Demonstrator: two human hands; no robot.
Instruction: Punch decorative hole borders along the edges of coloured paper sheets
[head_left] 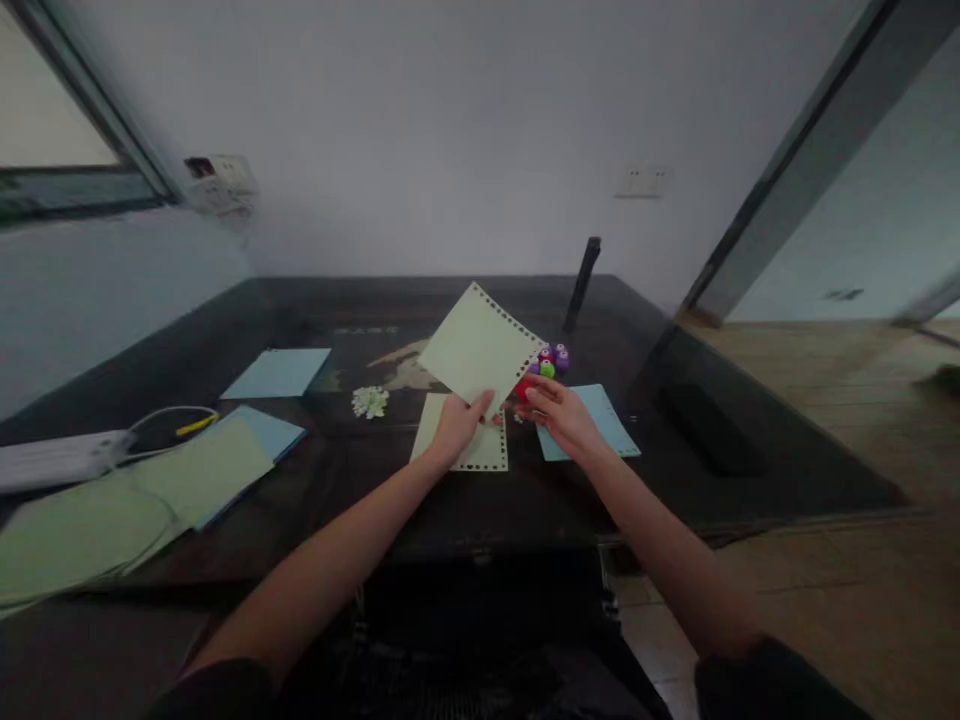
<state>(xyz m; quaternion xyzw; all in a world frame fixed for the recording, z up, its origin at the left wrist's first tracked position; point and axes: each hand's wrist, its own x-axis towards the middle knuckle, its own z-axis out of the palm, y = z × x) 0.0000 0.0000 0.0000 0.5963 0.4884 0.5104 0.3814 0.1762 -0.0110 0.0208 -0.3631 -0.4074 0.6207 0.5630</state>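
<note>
Head view: the left hand [454,428] pinches the raised pale sheet [480,345] by its lower corner; the right hand [562,410], apart from it, has its fingers closed around a red punch [523,388] at the sheet's edge. Edge-punching seems in hand; the next move likely calls for steady paper and careful alignment. Colorful punches [562,360] sit just beyond the right hand.

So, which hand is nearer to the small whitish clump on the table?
Left. The left hand is right of the clump; the right hand is farther off that same way.
</note>
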